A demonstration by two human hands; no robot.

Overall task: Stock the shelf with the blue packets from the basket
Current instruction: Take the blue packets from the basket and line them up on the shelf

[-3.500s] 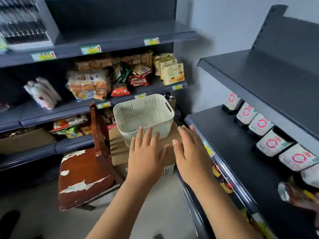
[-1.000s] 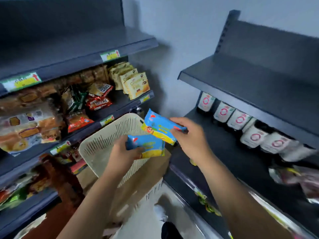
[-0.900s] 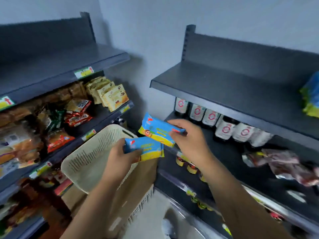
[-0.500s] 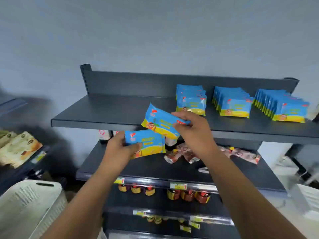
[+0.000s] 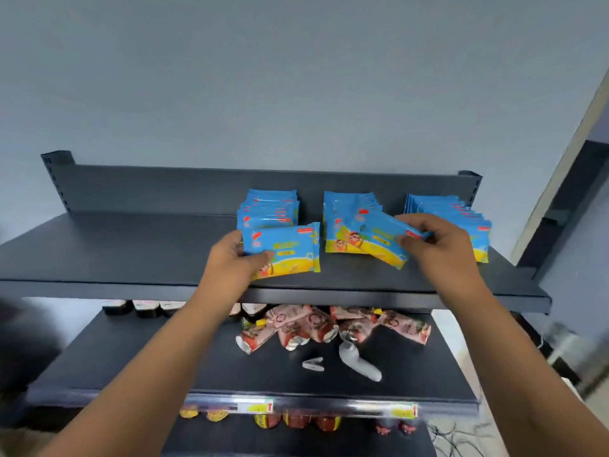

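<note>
Space lay bare at the left end of the top shelf point(image 5: 115, 252); toward its middle the left grip point(image 5: 230, 258) pinched a blue packet point(image 5: 290, 249) by its left end, upright before the leftmost row point(image 5: 270, 206). Right of that, the right grip point(image 5: 431, 245) held a second packet point(image 5: 372, 239) tilted in front of the middle row point(image 5: 346, 206), near the front edge. Let go crooked, it would likely fall flat or slide off the front, as the slick wrappers looked to give little hold.

Three rows of packets point(image 5: 268, 209) stand side by side on the top shelf point(image 5: 131, 252); pouches point(image 5: 306, 328) lie on the lower shelf point(image 5: 164, 357).
</note>
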